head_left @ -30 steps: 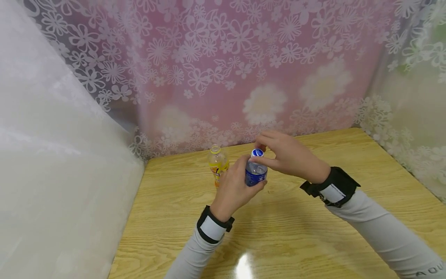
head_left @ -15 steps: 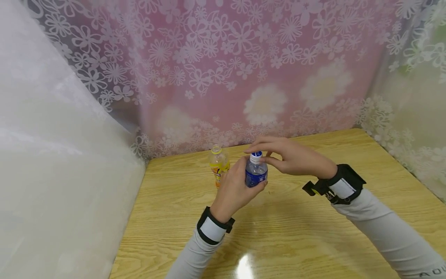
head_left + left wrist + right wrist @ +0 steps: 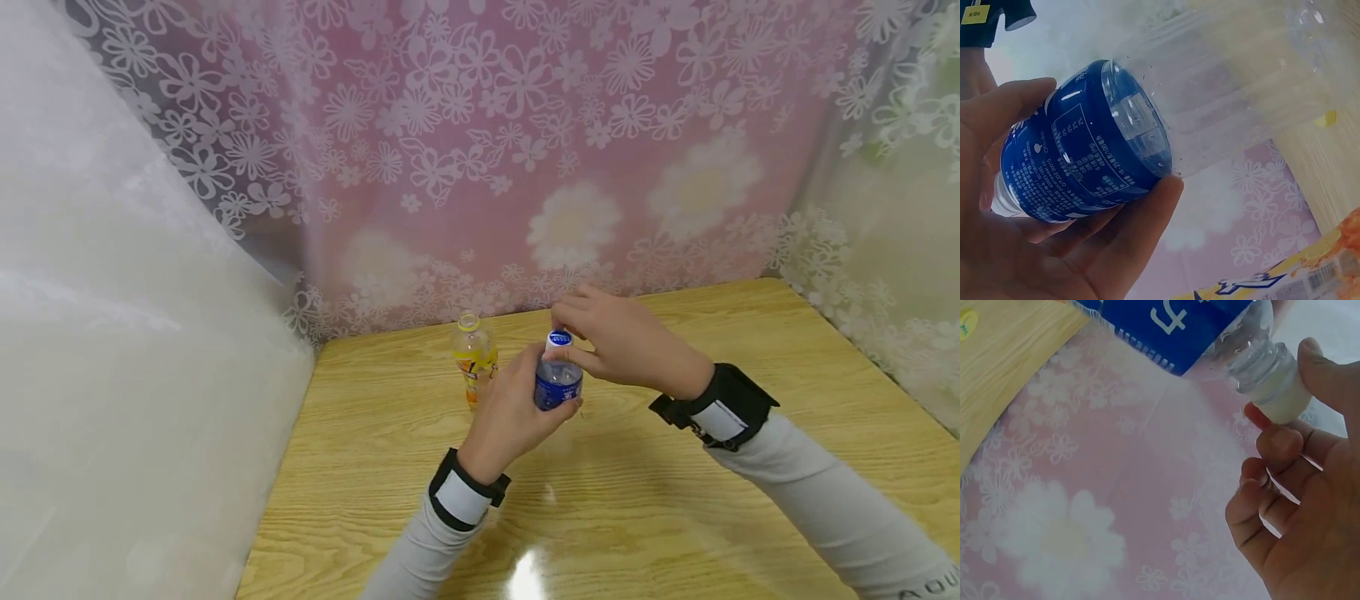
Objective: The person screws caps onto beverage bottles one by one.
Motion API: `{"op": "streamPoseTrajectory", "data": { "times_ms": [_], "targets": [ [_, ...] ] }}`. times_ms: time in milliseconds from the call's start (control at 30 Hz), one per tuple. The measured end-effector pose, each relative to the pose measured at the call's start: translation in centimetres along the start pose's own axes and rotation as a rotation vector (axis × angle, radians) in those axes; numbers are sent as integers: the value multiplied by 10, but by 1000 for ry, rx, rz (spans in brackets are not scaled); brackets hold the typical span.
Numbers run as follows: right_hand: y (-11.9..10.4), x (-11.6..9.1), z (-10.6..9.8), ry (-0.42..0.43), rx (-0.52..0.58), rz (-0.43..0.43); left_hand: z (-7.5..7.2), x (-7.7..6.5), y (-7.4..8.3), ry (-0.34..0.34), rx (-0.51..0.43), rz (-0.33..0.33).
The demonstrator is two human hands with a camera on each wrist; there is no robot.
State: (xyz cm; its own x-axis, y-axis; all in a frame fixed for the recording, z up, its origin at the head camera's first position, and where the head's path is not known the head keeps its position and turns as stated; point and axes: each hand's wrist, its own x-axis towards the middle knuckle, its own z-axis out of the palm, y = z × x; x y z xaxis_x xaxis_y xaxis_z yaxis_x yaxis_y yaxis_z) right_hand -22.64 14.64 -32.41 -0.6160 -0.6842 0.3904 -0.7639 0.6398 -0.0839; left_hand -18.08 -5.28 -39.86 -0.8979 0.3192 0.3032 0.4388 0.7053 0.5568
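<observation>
My left hand (image 3: pixel 512 407) grips a clear bottle (image 3: pixel 558 375) round its blue label (image 3: pixel 1085 150), with fingers and thumb on opposite sides. White with a blue top, the bottle's cap (image 3: pixel 559 339) is pinched by my right hand (image 3: pixel 622 342) between thumb and fingers. In the right wrist view the cap (image 3: pixel 1286 400) sits at the end of the bottle's neck, with the other fingers curled beside it. To the left, close to the left hand, stands an uncapped clear bottle with a yellow and orange label (image 3: pixel 474 362). The left hand hides part of both bottles.
The wooden table (image 3: pixel 360 467) ends at a pink floral curtain (image 3: pixel 450 150) behind the bottles. White sheeting (image 3: pixel 135 333) hangs at the left, and a translucent floral curtain (image 3: pixel 885 250) at the right. A small round yellow piece (image 3: pixel 966 324) lies on the tabletop.
Half a second ago the right fingers were spread over the cap; now they are curled round it again, as one second ago. The held bottle has shifted slightly right.
</observation>
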Motion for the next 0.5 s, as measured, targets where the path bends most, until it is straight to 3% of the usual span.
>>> {"op": "streamPoseTrajectory", "data": {
  "times_ms": [167,400,500],
  "targets": [
    [0,-3,4,25,-8,-14,3,-1,-1,1,-33,29],
    [10,-7,-7,-96,322,-23,-2,0,-1,7,-26,27],
    [11,-7,-10,-96,374,-56,-3,0,-1,12,-21,29]
  ]
}}
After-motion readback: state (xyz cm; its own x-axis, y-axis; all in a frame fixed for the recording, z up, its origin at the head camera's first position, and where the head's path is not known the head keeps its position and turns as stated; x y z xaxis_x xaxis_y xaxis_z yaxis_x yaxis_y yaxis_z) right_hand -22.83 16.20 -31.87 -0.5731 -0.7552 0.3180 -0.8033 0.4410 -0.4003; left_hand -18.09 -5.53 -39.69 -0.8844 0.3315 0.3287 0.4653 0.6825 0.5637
